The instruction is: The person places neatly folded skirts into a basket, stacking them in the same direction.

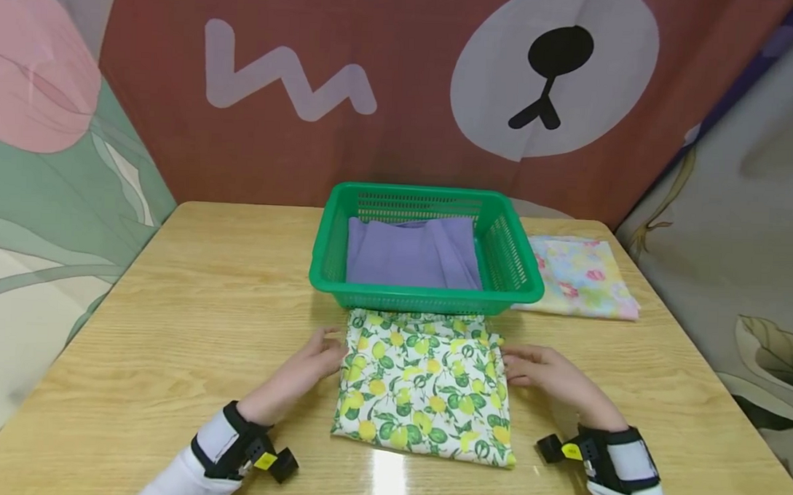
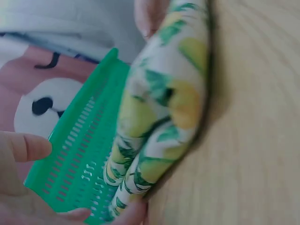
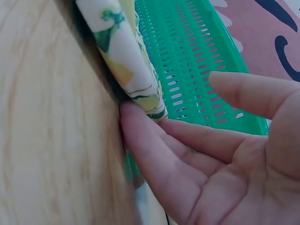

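A folded cloth with a lemon print (image 1: 424, 394) lies on the table, right in front of the green basket. My left hand (image 1: 317, 357) is at its left edge; in the left wrist view the fingertips (image 2: 133, 213) meet the fold's end while the thumb stands apart. On the other side, my right hand (image 1: 539, 365) touches the cloth's right edge. The right wrist view shows its fingers (image 3: 159, 164) nearly straight, with fingertips at the cloth's lower edge and the thumb (image 3: 248, 89) raised away from it.
Behind the cloth stands a green plastic basket (image 1: 427, 298) holding a folded purple cloth (image 1: 409, 251). A folded pastel floral cloth (image 1: 582, 279) lies to the basket's right, partly hidden by it. The wooden table (image 1: 170, 341) meets a printed curtain (image 1: 400, 146) at the back.
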Available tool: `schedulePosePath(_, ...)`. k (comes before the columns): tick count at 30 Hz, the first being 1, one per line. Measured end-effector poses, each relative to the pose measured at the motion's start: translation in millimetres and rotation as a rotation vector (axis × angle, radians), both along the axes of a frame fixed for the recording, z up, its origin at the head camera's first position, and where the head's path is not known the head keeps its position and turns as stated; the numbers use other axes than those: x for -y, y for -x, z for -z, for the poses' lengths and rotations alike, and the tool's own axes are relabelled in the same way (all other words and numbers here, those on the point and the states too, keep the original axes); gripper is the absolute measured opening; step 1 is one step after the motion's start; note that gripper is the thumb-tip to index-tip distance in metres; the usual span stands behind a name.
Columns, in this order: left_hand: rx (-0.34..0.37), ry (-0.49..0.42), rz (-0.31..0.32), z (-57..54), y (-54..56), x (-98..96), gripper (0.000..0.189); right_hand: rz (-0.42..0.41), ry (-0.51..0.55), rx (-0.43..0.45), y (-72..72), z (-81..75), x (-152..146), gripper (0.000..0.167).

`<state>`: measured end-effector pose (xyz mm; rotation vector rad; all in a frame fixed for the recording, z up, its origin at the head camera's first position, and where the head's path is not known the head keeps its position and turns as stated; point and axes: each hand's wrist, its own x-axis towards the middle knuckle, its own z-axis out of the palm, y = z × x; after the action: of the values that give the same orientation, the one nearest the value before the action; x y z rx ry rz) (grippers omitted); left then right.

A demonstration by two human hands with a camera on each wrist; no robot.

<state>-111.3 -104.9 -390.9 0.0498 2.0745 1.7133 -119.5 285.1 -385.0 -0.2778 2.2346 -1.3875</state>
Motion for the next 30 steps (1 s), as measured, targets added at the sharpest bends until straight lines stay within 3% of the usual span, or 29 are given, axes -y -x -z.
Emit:
schedulePosePath(3,0.094,-0.180,0.005,4.0,3.6,8.6,0.062,-0.019,0.016,0.042,0.5,-0.5,-0.2,0.058)
schedulePosePath(7,0.176,-0.364,0.128,12.0,8.4,19.6,0.058,-0.040,0.044,0.126,-0.9,0.4,0.2,0.054)
schedulePosePath(11,0.259,-0.486,0.281,18.7,11.1,19.8,0.057,-0.071,0.131,0.204,-2.4,5.2,3.7,0.055)
schedulePosePath(15,0.331,-0.566,0.344,22.7,9.4,8.7,0.056,-0.103,0.192,0.234,-3.4,10.4,10.9,0.057)
schedulePosePath(20,0.362,-0.613,0.345,23.9,4.4,-7.9,0.057,-0.085,0.241,0.273,-4.3,12.8,17.2,0.062)
schedulePosePath(30,0.370,-0.584,0.259,24.3,-0.4,-23.2,0.058,-0.135,0.445,0.350,0.5,24.7,23.3,0.059)
